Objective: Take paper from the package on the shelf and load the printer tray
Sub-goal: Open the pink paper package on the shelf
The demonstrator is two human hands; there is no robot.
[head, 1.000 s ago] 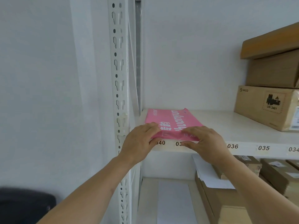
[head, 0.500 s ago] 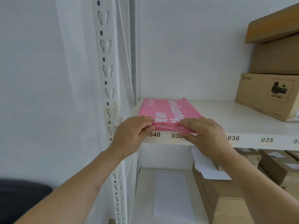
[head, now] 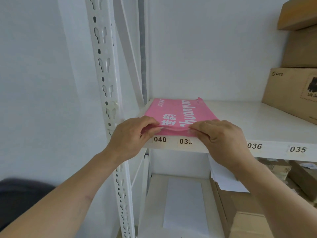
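Head view: package [head: 178, 114] between hands [head: 130, 134].

A single wide-angle view from a head-worn camera, facing forward and slightly down along the person's outstretched forearms into the corner of a white shelf [head: 240, 121]. The lens sits close: the left hand [head: 130, 134] and right hand [head: 221, 140] fill the middle of the frame at the shelf's front edge, where the pink package [head: 178, 112] lies. The slotted upright post [head: 106, 86] bows at left from lens distortion. Cardboard boxes [head: 295, 93] crowd the right edge, and a lower shelf level shows beneath
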